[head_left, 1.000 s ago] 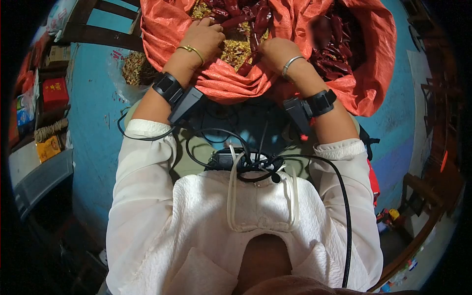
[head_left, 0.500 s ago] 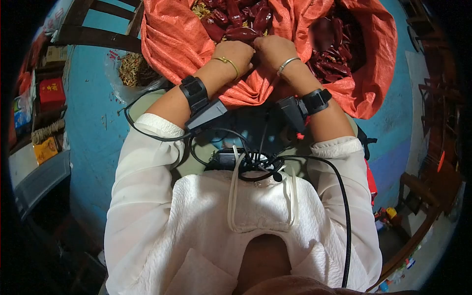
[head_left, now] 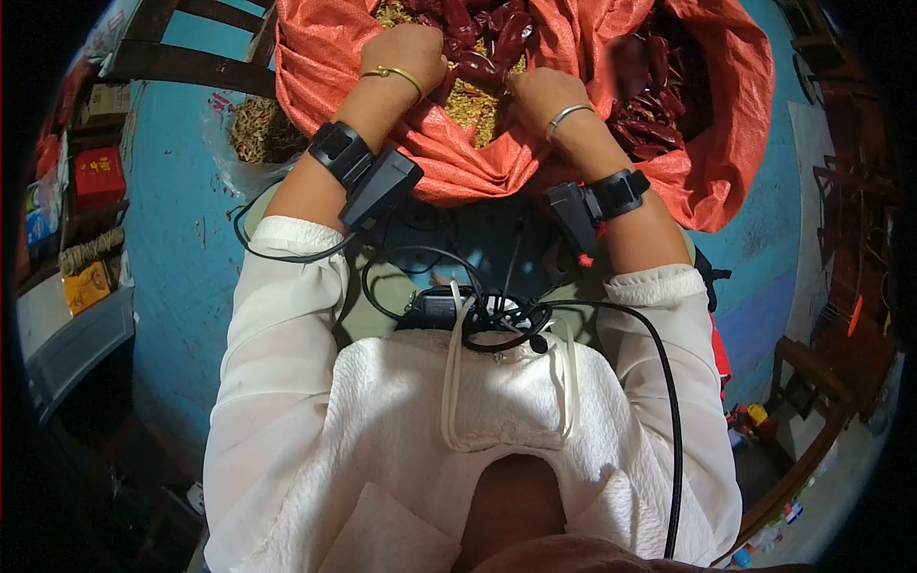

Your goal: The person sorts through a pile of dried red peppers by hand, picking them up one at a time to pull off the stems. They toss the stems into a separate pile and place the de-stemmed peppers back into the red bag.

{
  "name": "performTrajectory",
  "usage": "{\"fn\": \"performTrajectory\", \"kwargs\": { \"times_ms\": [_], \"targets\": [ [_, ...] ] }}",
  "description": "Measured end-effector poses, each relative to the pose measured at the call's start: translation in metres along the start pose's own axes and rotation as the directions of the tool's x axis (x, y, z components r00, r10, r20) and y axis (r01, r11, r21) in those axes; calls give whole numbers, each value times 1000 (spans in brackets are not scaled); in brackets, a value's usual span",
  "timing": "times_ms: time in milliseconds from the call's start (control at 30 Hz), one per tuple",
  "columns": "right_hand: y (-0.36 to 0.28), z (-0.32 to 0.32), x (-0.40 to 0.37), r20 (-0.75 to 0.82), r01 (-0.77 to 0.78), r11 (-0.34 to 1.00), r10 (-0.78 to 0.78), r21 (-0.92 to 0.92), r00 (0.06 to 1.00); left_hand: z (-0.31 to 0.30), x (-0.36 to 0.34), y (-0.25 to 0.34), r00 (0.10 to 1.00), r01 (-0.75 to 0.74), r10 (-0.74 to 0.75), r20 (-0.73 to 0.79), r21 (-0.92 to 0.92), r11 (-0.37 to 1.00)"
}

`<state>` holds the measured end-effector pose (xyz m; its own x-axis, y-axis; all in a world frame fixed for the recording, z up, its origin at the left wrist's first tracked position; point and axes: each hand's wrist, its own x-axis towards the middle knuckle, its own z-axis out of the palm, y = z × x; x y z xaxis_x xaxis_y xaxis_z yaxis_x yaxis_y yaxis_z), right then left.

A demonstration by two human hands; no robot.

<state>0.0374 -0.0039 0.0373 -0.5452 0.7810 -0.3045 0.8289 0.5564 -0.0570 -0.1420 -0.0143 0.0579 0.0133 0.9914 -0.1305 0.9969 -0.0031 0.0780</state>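
Dried red chili peppers [head_left: 478, 69] lie on yellow seeds [head_left: 470, 107] in an open orange woven sack [head_left: 468, 172] at the top of the head view. My left hand [head_left: 406, 55], with a gold bangle, is curled closed over the left part of these peppers; its fingertips are hidden. On the right side of the same sack opening, my right hand [head_left: 546, 97] wears a silver bangle. Its fingers are bent together beside the seeds, and anything in them is too hidden to name. Both wrists carry black strapped devices.
A second orange sack [head_left: 735, 143] with dark red peppers [head_left: 659, 124] stands at right. A clear plastic bag of dried brownish pieces [head_left: 260, 132] lies on the blue floor [head_left: 181, 239] at left, below a wooden chair [head_left: 191, 72]. Black cables [head_left: 659, 363] run across my lap.
My left hand has moved left and up, away from my right hand, uncovering yellow seeds between them. The right hand has shifted slightly right.
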Motion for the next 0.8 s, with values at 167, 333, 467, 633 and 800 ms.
{"fn": "performTrajectory", "kwargs": {
  "times_ms": [167, 333, 467, 633, 800],
  "targets": [
    [-5, -10, -4, 120, 87, 996, -89, 24, 989, 5, 7, -7, 995, 19, -15, -96, 41, 999],
    [3, -10, -3, 47, 168, 979, -174, 117, 984, 0, 5, -6, 993, -40, 40, -108, 2, 999],
    [5, 6, 4, 19, -37, 999, 37, 0, 999, -1, 5, -4, 984, -71, 59, -166, -66, 995],
    [17, 14, 14, -22, -172, 981, 175, 95, 984, 6, 3, -3, 985, -108, 100, -139, -50, 993],
    [21, 9, 23, 152, -202, 970, 181, 133, 972, -2, -3, 3, 992, -117, 115, -49, -45, 992]
  ]
}}
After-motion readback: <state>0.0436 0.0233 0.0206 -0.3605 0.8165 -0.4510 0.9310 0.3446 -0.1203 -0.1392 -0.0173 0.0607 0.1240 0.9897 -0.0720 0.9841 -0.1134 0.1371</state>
